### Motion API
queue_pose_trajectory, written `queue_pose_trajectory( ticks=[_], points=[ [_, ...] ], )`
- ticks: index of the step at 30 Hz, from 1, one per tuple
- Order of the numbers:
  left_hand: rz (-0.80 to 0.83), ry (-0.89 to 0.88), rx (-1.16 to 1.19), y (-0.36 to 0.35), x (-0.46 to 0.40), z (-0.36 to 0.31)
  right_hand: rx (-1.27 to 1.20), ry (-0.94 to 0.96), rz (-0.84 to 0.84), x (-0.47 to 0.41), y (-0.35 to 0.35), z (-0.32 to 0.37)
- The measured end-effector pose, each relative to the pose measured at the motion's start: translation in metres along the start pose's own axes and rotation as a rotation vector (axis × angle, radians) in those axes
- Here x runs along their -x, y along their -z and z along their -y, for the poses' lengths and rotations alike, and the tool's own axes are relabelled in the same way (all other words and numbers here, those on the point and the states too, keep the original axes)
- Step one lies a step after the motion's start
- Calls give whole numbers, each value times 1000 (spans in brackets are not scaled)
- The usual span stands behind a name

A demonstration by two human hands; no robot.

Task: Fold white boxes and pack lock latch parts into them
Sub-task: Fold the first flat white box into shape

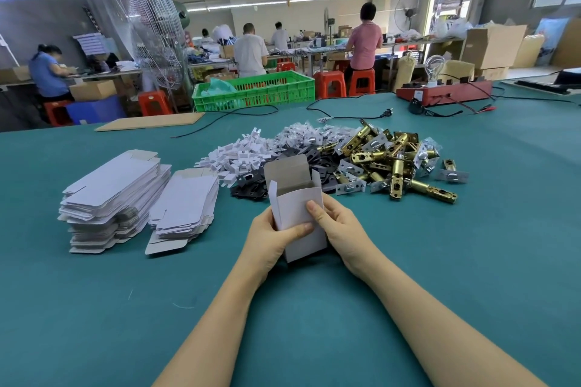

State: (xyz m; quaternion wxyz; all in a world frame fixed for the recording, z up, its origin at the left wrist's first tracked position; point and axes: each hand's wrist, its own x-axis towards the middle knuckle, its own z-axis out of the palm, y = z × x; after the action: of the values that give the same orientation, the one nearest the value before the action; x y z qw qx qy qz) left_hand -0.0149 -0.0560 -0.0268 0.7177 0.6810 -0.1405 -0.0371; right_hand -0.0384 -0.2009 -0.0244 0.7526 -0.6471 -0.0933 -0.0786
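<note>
White box [295, 214] upright over the table [94, 308], left hand [270, 239] and right hand [339, 229] both curled round it, mouth open toward the brass latches [393, 163], seemingly ready for loading.

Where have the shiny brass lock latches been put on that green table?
In the head view, the pile of brass-coloured metal lock latches lies right of centre on the green table, beside the black metal plates, just beyond the open white cardboard box.
</note>
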Motion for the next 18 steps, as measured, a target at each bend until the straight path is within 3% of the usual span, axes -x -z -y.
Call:
queue_pose_trajectory(
  ticks=[8, 13, 18],
  points=[
    [-38, 24, -18, 0, 3, 4, -12, -76, -235, -1, 12, 11],
    [-2, 28, -25, 1, 2, 2, -164, -77, -667, -11, 73, 42],
    [28, 30, -54, -1, -7, 3, 366, -184, -952, -20, 126, 40]
  ],
)
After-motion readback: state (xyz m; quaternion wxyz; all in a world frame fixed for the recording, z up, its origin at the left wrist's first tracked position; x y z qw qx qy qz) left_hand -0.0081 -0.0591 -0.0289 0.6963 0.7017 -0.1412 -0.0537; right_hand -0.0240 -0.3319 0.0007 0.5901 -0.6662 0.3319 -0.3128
